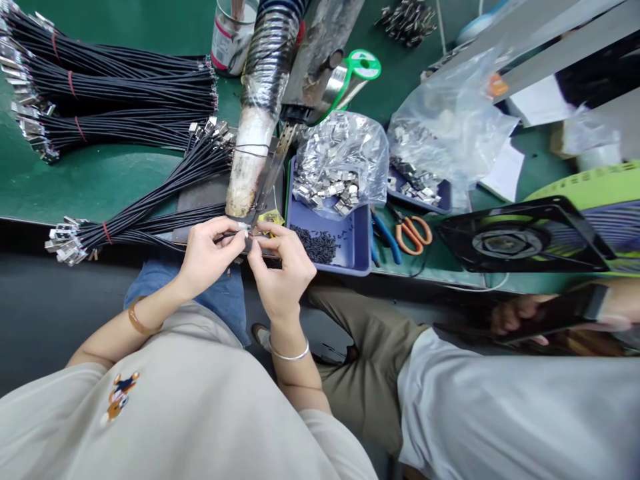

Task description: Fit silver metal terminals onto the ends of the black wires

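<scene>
At the bench's front edge, my left hand [206, 257] is closed in a pinch on a cable end with a small silvery connector [243, 227] at its tip. My right hand [283, 267] meets it from the other side, thumb and fingers pressed together; what they grip is too small to name. Just above the fingertips, a soldering iron [274, 167] points down beside a taped fume hose [245, 167]. A bundle of black cables [160, 187] with metal plugs lies left of my hands. To the right sits a blue tray [356, 247] with tiny black parts [315, 244].
Tied cable bundles [130, 87] fill the back left. A solder spool [345, 80] stands behind the iron. Bagged metal connectors [340, 160], blue-handled pliers [387, 237], orange scissors [414, 235] and a black fan [520, 240] are on the right. Another person's hand [520, 313] holds a dark phone-like device.
</scene>
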Available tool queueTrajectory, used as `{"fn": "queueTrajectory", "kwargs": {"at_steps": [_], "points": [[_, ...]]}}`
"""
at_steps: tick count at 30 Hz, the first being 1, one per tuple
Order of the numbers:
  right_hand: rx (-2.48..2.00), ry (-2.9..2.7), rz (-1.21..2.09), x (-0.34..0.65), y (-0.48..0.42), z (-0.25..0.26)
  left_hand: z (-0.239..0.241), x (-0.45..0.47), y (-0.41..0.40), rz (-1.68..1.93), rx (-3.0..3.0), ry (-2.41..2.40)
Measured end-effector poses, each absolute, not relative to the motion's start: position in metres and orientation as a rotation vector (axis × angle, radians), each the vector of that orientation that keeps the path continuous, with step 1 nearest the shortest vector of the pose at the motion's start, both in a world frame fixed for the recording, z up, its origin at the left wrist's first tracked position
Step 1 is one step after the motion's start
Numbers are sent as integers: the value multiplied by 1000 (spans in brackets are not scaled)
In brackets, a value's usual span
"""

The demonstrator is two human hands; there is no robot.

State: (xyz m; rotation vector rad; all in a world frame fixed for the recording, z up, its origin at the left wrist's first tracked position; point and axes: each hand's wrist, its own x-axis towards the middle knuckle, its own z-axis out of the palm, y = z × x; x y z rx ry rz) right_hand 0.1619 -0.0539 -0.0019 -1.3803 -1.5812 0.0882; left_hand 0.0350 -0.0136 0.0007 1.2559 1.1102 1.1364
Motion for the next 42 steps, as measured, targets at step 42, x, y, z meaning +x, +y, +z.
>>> {"fn": "queueTrajectory", "kwargs": {"at_steps": [42], "points": [[-1403, -1684, 34, 164, -59, 5, 11, 34, -13, 1024, 1218, 1176]]}}
